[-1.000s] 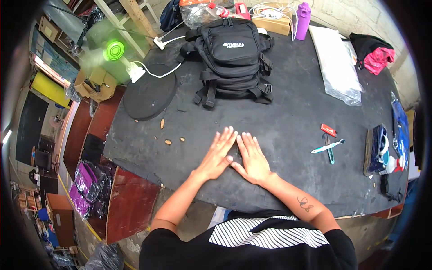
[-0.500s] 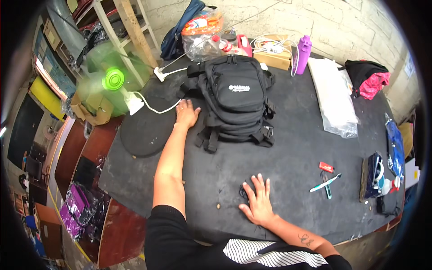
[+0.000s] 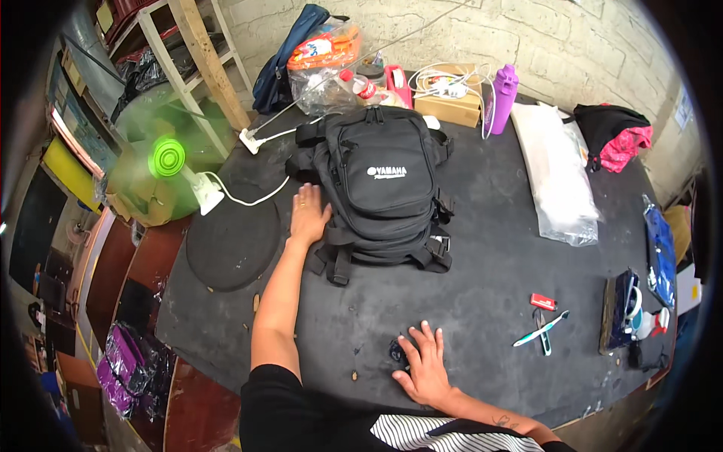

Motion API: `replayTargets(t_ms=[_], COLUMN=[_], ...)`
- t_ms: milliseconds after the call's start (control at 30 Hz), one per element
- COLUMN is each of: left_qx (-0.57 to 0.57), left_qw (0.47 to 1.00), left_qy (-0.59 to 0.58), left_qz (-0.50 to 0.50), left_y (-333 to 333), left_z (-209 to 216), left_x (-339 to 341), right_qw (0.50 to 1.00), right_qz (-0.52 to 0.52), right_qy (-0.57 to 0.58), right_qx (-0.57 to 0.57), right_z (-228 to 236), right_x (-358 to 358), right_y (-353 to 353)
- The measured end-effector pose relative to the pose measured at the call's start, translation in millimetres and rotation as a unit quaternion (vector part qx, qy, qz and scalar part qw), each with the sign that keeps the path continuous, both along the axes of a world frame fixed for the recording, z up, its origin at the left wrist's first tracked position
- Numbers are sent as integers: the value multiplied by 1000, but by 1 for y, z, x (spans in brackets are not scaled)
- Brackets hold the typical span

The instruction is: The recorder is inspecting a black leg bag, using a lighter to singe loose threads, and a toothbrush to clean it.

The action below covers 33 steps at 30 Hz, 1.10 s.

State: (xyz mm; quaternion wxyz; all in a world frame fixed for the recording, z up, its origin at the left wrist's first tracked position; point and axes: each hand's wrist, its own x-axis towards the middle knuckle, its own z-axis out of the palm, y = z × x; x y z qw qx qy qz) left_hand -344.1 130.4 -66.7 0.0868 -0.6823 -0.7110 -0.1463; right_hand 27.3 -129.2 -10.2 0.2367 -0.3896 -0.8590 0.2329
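A black backpack (image 3: 389,181) with a white printed front pocket lies flat on the black-topped table, its straps and buckles spread around its sides. Against its left side rests my left hand (image 3: 307,217), palm down and fingers stretched out, gripping nothing. The thumb lies close to the pack's edge; I cannot tell whether it presses on it. Nearer to me, my right hand (image 3: 427,371) is spread on the tabletop, below the pack. Beside its fingers is a small dark tangled thing (image 3: 396,351), too small to name.
A running green fan (image 3: 167,157) and a round black disc (image 3: 232,239) are at left. Bags, a box (image 3: 446,111) with cables and a purple bottle (image 3: 502,102) line the wall. At right lie plastic sheets (image 3: 553,173), a toothbrush (image 3: 541,329), a red small box (image 3: 543,302) and pouches.
The whole view has shifted, so the table's things sit lower in the picture. My left hand's fingers have drawn closer together beside the pack. My right hand stays spread on the table.
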Motion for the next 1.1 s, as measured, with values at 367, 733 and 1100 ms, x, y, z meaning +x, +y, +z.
replayTargets(t_ms=[367,733,1100], left_qx=[-77,84,-78], left_qw=[989,926,988], left_qy=[-59,-358,-42], left_qz=[-111,83,-125], left_y=[-185,-289,-277], left_z=[54,52,50], left_x=[0,-12,173], right_qw=[999,999,997], right_qz=[-20,-24,-39], right_qy=[37,41,63], right_qx=[8,0,-8], right_z=[4,3,-7], right_x=[3,1,-2], right_y=[3,-1,0])
